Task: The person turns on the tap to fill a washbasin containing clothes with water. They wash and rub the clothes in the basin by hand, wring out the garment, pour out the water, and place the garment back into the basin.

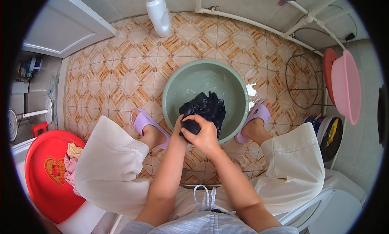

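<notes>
A green-grey basin [172, 92] with water in it stands on the floor between my feet. Over its near side, both my hands are closed on a dark, wet garment [204, 106]; what kind of garment it is, I cannot make out. My right hand [206, 133] wraps round a bunched part of the cloth, thumb and fingers curled about it. Pressed against the same bunch is my left hand [178, 126], its fingers mostly hidden by the cloth and the right hand. The rest of the garment spreads down into the basin.
A white bottle [159, 15] stands on the tiles beyond the basin. At my left, a red basin [44, 185] holds pink and beige cloth [73, 165]. Pink basin [348, 86], wire rack [302, 80] and white pipes [243, 25] line the right wall. A white door [65, 23] is far left.
</notes>
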Demonstrator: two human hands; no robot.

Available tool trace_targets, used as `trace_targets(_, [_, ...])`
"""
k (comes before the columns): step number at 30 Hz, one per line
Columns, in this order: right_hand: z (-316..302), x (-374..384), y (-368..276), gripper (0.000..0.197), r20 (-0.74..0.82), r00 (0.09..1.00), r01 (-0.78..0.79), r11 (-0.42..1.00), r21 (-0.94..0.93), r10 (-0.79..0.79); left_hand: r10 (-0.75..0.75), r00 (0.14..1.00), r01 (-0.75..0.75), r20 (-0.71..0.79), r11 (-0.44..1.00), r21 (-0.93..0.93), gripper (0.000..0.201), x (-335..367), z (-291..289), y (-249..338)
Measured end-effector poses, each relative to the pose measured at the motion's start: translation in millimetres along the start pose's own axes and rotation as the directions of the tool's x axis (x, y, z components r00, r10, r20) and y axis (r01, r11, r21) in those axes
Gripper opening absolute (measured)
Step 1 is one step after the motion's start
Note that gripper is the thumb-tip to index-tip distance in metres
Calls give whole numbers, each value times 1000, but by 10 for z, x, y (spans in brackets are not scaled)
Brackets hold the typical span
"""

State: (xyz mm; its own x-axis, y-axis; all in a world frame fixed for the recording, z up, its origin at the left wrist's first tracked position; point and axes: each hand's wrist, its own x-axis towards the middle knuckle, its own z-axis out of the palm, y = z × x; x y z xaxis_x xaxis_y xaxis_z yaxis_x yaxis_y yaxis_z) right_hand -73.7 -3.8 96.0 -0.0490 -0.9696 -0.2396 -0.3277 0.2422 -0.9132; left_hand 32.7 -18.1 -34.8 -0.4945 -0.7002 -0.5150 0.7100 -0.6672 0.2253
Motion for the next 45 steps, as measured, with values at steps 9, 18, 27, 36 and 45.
trace_targets(9, [-281, 323, 301, 53, -492, 870, -197, 910, -365, -9, 131, 899, -66, -418, 984, 166, 21, 9, 410, -41])
trace_targets(18, [-312, 381, 891, 93, 12, 977, -165, 721, 673, 213, -4, 999, 2, -45, 999, -50, 35, -197, 480, 220])
trace_targets(27, [-348, 386, 781, 69, 79, 993, -112, 457, 883, 92, -10, 983, -3, -181, 997, -71, 29, -14, 582, 195])
trace_targets(36, [-138, 404, 97, 38, -207, 929, 309, 951, -27, -308, 161, 967, -125, -197, 975, 184, 26, -57, 719, 264])
trace_targets(45, [-109, 334, 72, 21, -215, 898, 338, 915, -220, -383, 417, 900, -201, -127, 655, 729, 25, -65, 572, 223])
